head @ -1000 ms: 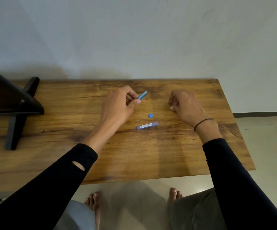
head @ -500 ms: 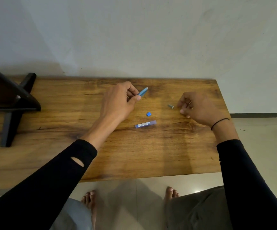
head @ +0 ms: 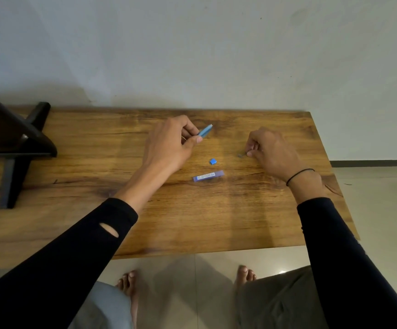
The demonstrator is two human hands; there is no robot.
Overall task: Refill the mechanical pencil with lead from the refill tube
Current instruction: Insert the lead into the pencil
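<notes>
My left hand (head: 169, 146) grips a blue mechanical pencil (head: 205, 131), and only the pencil's end shows past the fingers, pointing up and right. Below it on the wooden table (head: 192, 222) lie a small blue cap (head: 213, 161) and the purple lead refill tube (head: 208, 176), lying flat. My right hand (head: 273, 155) rests on the table to the right with its fingers curled together. A tiny grey piece (head: 240, 155) lies just left of its fingertips, and I cannot tell if they touch it.
A dark wooden stand (head: 14, 143) occupies the table's far left. The wall runs along the table's back edge. The table's right edge (head: 330, 176) is close to my right wrist. My bare feet show on the tiled floor below the front edge.
My right hand moved right and left a tiny grey piece on the table, then crept back towards it. My left hand stayed put with the pencil.
</notes>
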